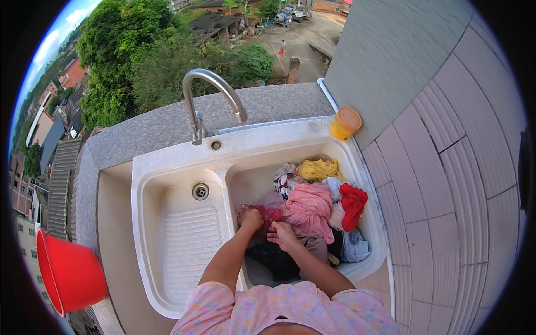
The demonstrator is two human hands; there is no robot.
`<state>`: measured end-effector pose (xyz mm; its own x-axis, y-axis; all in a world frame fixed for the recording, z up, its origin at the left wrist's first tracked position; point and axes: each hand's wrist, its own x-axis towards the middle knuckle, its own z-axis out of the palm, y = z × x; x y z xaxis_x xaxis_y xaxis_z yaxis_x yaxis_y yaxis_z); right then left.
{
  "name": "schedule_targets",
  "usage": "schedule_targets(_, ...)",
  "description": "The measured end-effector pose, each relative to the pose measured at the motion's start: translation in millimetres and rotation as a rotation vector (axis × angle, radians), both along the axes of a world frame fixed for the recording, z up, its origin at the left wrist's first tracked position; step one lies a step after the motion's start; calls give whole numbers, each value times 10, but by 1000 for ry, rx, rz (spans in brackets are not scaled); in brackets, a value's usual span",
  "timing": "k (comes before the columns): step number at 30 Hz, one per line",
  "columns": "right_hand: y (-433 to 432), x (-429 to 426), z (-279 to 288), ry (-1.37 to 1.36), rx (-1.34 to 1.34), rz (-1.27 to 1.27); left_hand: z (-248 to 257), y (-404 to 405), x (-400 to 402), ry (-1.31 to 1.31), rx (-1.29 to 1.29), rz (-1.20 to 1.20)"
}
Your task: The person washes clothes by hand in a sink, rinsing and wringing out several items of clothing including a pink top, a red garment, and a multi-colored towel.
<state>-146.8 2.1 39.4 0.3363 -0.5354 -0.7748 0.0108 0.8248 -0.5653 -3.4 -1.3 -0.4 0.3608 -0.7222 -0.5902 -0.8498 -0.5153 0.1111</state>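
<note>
My left hand (251, 219) is closed on a wet red cloth (273, 214) at the left side of the large right basin (250, 173), where water splashes around it. Close by, my right hand (283, 235) has its fingers curled and apart at the cloth's lower edge; whether it grips any of it cannot be told. Against the hands lies a heap of wet laundry: a pink garment (309, 207), a yellow cloth (320, 169), a bright red garment (354, 206), a light blue one (356, 247) and, nearest me, a black garment (274, 258) in the water.
A ribbed washboard basin (192, 247) with a drain adjoins on the left. Behind it a curved steel faucet (214, 77) rises. A yellow tub (345, 123) stands at the back right corner by the wall. On the left ledge sits a red bucket (79, 272), tilted in view. A person stands far below outside.
</note>
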Motion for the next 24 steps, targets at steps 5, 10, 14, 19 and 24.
schedule_targets(5,-124,-105,-100,-125,253,-82,1182,-181,104,650,-518,386)
schedule_targets(10,-257,20,199,-540,338,-62,2227,5,242,863,-872,223)
schedule_targets(14,-372,92,284,-577,309,-18,2322,-53,217,710,-995,-48)
schedule_targets(19,-169,95,56,-161,152,329,1381,-215,178,212,-634,-209)
schedule_targets(24,-36,-38,-48,-132,230,245,348,16,-177,-65,-205,-420)
